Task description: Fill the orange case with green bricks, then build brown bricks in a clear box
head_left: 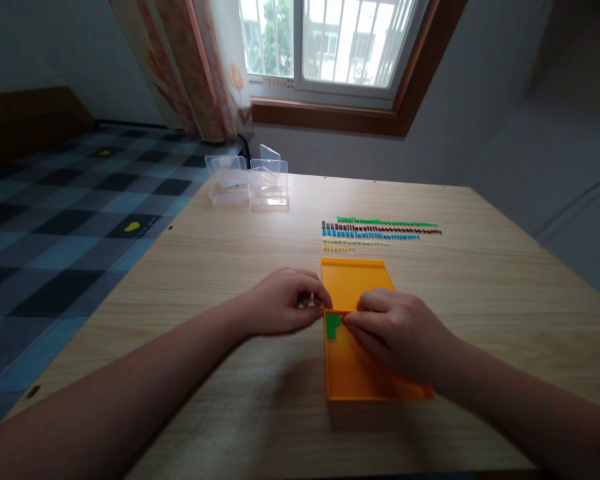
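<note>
An orange plastic box (380,380) lies open on the table, its hinged or adjoining half (353,280) stretching away from me. In the near half's far left corner sits a small patch of green tiles (333,325). My left hand (293,300) pinches the box's left edge at that corner, thumb and forefinger closed. Reaching in from the right, my right hand (393,327) has its fingertips pressed together just right of the green tiles, by the dividing rim. Whatever small piece those fingertips may hold is hidden.
Beyond the box, rows of tiny pieces lie sorted by colour: green (380,222), dark brown (375,228), blue (365,235), pale and yellow (337,248). Clear plastic cases (270,193) stand open at the table's far left. A checked bed (80,220) adjoins the left side.
</note>
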